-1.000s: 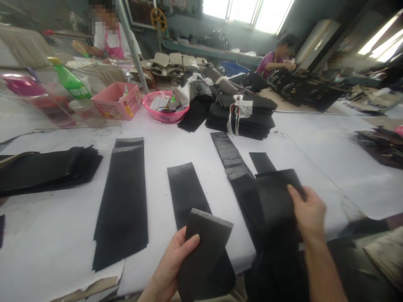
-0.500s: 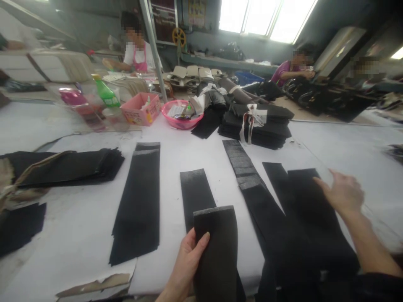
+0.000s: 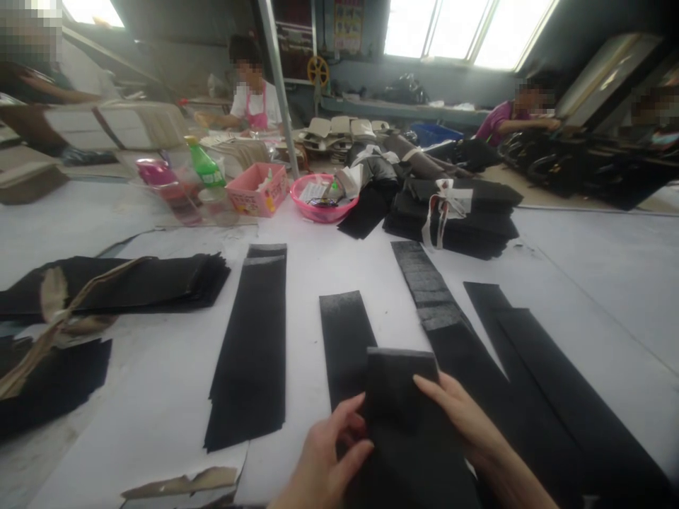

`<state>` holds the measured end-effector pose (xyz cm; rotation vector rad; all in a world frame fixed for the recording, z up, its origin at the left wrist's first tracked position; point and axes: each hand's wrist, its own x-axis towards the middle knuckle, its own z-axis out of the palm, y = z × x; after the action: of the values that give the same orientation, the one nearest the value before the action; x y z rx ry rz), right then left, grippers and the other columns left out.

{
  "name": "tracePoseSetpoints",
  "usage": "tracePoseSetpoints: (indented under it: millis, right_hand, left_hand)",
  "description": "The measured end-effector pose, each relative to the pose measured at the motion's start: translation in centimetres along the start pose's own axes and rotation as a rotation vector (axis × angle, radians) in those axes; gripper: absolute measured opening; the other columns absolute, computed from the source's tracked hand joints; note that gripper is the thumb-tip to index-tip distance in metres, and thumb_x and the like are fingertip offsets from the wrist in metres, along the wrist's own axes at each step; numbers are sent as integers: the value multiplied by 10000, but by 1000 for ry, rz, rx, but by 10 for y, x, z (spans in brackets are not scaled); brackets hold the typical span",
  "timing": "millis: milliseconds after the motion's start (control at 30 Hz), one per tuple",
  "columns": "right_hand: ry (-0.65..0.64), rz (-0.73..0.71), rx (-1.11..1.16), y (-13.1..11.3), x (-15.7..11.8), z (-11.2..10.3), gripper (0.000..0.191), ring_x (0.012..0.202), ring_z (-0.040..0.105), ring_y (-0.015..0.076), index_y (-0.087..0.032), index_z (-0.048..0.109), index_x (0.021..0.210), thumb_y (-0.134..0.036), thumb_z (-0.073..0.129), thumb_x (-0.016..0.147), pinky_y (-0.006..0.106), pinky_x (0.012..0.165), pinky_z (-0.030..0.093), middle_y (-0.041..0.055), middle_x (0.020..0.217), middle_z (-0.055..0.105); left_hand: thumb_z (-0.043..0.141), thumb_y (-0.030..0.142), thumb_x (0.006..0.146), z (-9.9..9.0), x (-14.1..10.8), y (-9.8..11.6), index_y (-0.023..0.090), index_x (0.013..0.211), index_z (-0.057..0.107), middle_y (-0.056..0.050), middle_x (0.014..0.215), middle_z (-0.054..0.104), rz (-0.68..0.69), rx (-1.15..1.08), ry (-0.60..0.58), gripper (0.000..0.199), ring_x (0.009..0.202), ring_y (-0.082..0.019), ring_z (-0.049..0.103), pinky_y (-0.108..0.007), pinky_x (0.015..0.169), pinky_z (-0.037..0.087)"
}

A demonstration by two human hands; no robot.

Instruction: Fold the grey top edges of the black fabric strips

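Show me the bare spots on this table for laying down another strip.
Bare table lies right of the rightmost strip, and between the wide strip and short strip. Crowded: the far middle around the pink bowl and tied bundle.

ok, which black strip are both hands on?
The strip at bottom centre, held by left hand and right hand; the other strips lie flat on the table, untouched.

My left hand [image 3: 323,459] & right hand [image 3: 467,431] grip a strip stack [image 3: 403,417] at near table [image 3: 583,247] edge. Single strip [image 3: 342,339] just behind it; long strip [image 3: 254,346] to left, overlapping strips [image 3: 530,367] right. Tied bundle [image 3: 456,215] far, basin [image 3: 321,201] left of it.
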<state>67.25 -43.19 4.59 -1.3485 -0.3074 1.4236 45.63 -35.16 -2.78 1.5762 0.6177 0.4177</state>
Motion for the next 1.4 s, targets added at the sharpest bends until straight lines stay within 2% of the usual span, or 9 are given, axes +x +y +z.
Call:
tracePoseSetpoints:
  millis: [100,200,400,600,700,867,1067,1267,1400]
  right_hand:
    - [199,8,48,-21,-10,-27,332,773,703,254,-203,664,1087,-346,708,790,365,691,592,69,918,733]
    - [298,-33,67,-34,-22,-49,384,775,706,248,-247,640,1143,-281,727,771,346,670,605,48,933,736]
    - [295,-56,132,-42,-36,-57,431,838,701,263,-259,632,1150,-225,752,738,362,695,612,45,980,729]
    - [261,-59,35,-54,-35,-37,397,816,706,277,-274,635,1131,-253,741,749,393,703,613,40,950,734]
    - [264,-83,-57,-62,-37,-27,380,801,707,284,-258,638,1130,-293,722,761,382,667,618,56,945,734]
    - [296,-102,-60,-79,-51,-13,440,792,706,298,-266,641,1143,-343,744,722,350,604,613,84,986,725]
    - [242,-109,-120,-79,-48,11,427,833,701,294,-269,654,1121,-411,731,726,333,607,608,75,1018,719]
    - [127,-81,-131,-75,-43,37,333,885,693,249,-258,644,1139,-377,651,828,332,739,595,49,1015,719]
    - [63,-82,-168,-72,-32,45,343,891,690,241,-271,628,1172,-395,624,852,331,759,584,41,1009,720]
  left_hand:
    - [770,440,680,-21,-13,-21,244,1402,417,-142,1312,568,282,446,-337,827,1258,-338,473,-449,1046,392]
    - [698,293,774,-26,-20,-30,277,1374,441,-128,1422,468,420,780,-454,652,1348,-328,359,-473,1073,356]
    - [606,242,839,-14,-21,-21,234,1388,409,-131,1411,475,537,1032,-412,584,1335,-327,377,-472,1087,339]
    - [516,103,882,-9,-20,-18,219,1245,546,-138,1250,609,723,963,-213,383,1264,-298,476,-504,1055,368]
    - [500,116,873,-9,-21,-13,191,1180,595,-152,1152,656,685,864,-201,330,1189,-316,541,-516,998,426]
    - [421,96,862,-13,-30,-7,229,1214,591,-99,1115,675,521,609,-241,413,1157,-218,573,-359,1019,440]
    - [571,261,857,-9,-36,-21,176,1169,629,-135,1111,675,437,594,-311,329,1188,-266,551,-409,1071,382]
    - [759,450,692,-43,-34,7,286,1342,503,-120,1361,528,91,279,-509,717,1284,-318,450,-453,1079,344]
    - [767,577,586,-61,-21,35,253,1333,519,-135,1372,507,-31,-133,-359,851,1255,-343,468,-466,1085,318]
